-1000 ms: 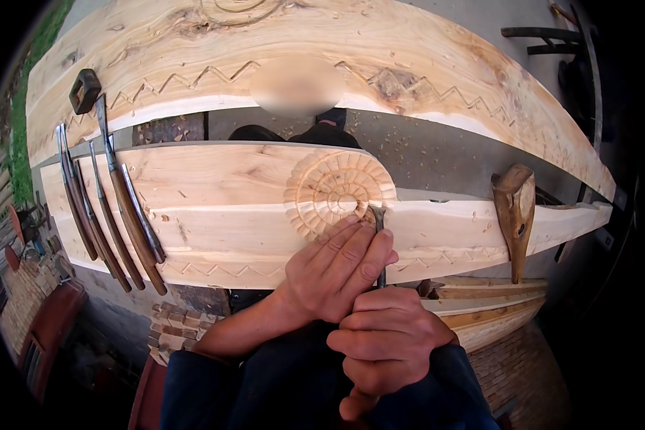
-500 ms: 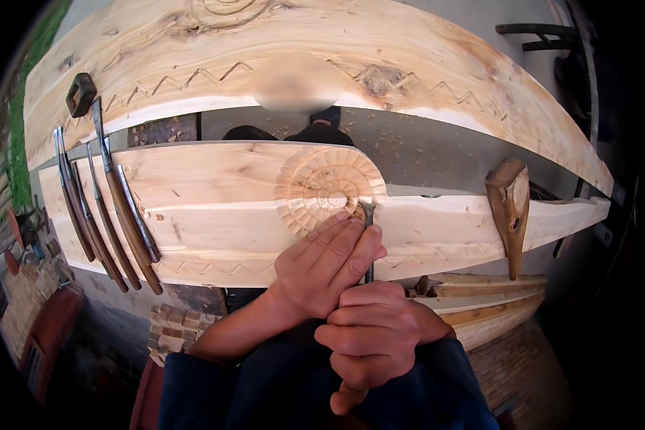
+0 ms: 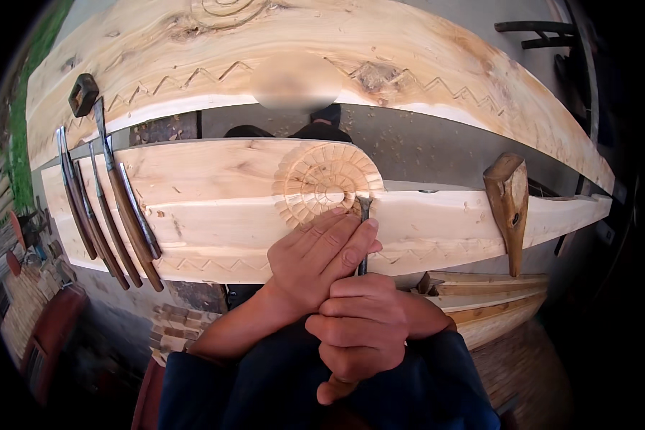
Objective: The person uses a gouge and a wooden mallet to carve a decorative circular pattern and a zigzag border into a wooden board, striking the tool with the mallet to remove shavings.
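Observation:
A long pale wooden board (image 3: 215, 215) lies across in front of me, with a round spiral carving (image 3: 312, 168) cut into it near the middle. The blade of a dark metal chisel (image 3: 365, 209) rests on the carving's lower right edge. My right hand (image 3: 362, 326) is closed around its handle, which the fingers hide. Over the board, my left hand (image 3: 315, 251) presses flat beside the blade, its fingers close together, and the chisel's shank passes between index finger and thumb. Faint zigzag lines run along the board's near side.
Several carving chisels (image 3: 125, 215) lie side by side at the board's left end. A wooden mallet (image 3: 507, 204) rests towards its right end. Beyond stands another large board (image 3: 437, 64) with zigzag carving and a dark metal ring (image 3: 83, 94) on it. Small wood blocks (image 3: 175, 326) are stacked below left.
Both hands and the chisel have shifted slightly left and up in the picture, the blade moving a little along the carving's edge. My grip looks the same.

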`<state>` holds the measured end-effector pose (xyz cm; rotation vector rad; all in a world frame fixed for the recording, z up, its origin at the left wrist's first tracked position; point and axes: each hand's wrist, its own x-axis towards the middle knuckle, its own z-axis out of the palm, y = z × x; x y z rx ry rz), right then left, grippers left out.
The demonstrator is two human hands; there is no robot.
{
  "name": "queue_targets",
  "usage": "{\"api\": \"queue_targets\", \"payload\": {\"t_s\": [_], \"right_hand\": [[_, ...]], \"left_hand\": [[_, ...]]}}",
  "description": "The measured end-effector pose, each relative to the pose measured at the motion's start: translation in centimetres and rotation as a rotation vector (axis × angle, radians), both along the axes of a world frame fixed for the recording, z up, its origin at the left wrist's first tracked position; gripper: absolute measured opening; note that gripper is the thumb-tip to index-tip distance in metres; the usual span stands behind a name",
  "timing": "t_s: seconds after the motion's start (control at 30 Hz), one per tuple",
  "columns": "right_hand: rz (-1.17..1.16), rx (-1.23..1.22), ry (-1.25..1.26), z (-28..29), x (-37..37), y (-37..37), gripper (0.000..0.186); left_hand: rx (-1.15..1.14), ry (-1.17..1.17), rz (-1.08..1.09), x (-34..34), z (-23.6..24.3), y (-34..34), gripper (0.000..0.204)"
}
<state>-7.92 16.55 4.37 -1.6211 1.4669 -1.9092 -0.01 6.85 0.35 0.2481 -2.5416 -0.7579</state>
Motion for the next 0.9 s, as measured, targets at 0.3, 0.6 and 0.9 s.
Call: {"api": "queue_targets", "payload": {"t_s": [0.3,0.6,0.9], "right_hand": [[0.056,-0.072,-0.018,-0.7,-1.1,1.2,0.052],[0.113,-0.010,-0.073,0.7,-2.7,0.8,0.057],[-0.010,0.016,0.161,1.7,-0.2,1.7,0.044]], "left_hand": [[-0.019,0.015,-0.007,-0.8,0.5,0.3,0.033],[0.060,0.026,-0.008,-0.7,0.4,-0.5,0.033],[-0.014,0.110,-0.055,-0.5,1.1,0.0,0.030]]}}
